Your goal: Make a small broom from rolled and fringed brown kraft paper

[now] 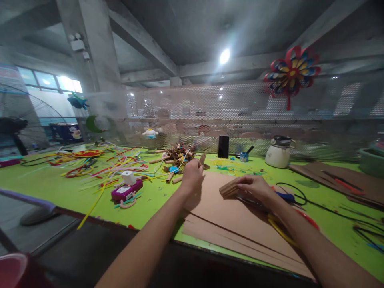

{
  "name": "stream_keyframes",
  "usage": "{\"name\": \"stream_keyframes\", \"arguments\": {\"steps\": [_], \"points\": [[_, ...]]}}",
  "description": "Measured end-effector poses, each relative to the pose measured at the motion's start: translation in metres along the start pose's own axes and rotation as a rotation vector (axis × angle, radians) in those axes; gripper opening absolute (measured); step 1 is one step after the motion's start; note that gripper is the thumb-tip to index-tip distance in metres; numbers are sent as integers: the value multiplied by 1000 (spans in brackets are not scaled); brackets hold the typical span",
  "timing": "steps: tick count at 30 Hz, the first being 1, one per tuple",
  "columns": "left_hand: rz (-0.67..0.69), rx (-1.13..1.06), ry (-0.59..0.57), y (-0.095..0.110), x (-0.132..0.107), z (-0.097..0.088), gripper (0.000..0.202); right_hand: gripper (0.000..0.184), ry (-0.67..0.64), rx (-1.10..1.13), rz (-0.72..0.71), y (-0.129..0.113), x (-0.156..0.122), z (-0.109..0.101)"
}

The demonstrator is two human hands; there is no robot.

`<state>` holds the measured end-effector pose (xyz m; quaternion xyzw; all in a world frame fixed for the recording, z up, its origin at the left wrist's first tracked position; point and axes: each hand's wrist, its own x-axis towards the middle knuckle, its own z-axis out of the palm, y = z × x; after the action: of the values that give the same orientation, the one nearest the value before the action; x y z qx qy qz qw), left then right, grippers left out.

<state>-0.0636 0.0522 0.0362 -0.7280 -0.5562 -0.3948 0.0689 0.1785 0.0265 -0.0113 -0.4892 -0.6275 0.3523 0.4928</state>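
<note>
- Cardboard strips (229, 189), stacked, right of frame centre, above brown sheets (216, 204); right hand (255, 188) fingers closed on stack's end.
- Brown piece (204, 159), frame centre, tilted; left hand (193, 175) fingers pinched on it.
- Brown rolls (180, 154) piled just beyond left hand.
- Green tabletop (162, 210) underneath; phone (223, 146) upright, centre right.

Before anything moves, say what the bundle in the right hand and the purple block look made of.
Brown bundle: probably matt cardboard or stiff paper, given its dull surface and layered edges. Purple block: likely smooth plastic, given its moulded-looking body.
</note>
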Motion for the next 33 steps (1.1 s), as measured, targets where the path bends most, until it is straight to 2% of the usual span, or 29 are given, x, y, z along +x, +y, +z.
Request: {"name": "stream_keyframes", "arguments": {"steps": [5,10,18,29,33], "points": [[133,-118,85,15,-26,2,14,16,-36,4,-10,0,-1,3],[207,-149,112,20,-35,5,16,20,6,11,33,-14,-5,0],[155,-277,70,18,-37,9,14,23,-30,133,-7,-19,-7,-5],[125,-422,55,18,-37,11,12,23,-32,150,-16,-19,-6,-3],[60,-495,15,19,-37,12,9,24,-37,132,-27,-16,-5,-4]]}}
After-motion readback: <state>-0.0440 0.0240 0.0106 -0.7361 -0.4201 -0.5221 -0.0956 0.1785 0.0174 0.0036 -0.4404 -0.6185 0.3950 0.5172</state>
